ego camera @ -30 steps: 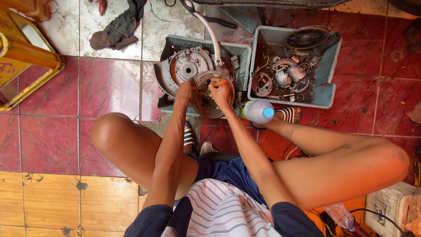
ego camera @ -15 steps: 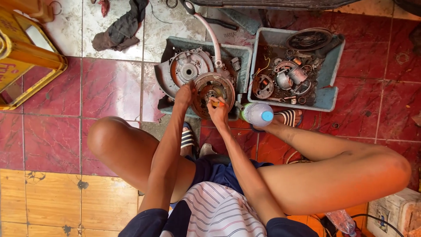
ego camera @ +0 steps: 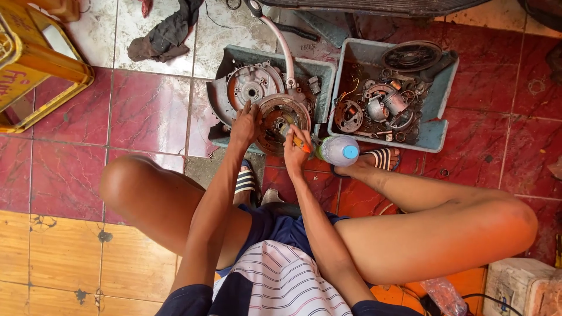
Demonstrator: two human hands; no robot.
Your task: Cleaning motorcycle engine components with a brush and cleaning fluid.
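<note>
Seated on the tiled floor, the left hand [ego camera: 244,124] steadies a round rusty metal engine disc [ego camera: 281,120] while right-hand fingers [ego camera: 294,153] grip an orange-handled tool [ego camera: 300,142] that might slip and gouge it.

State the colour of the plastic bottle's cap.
Blue cap on the bottle lying beside the right hand; head view.
</note>
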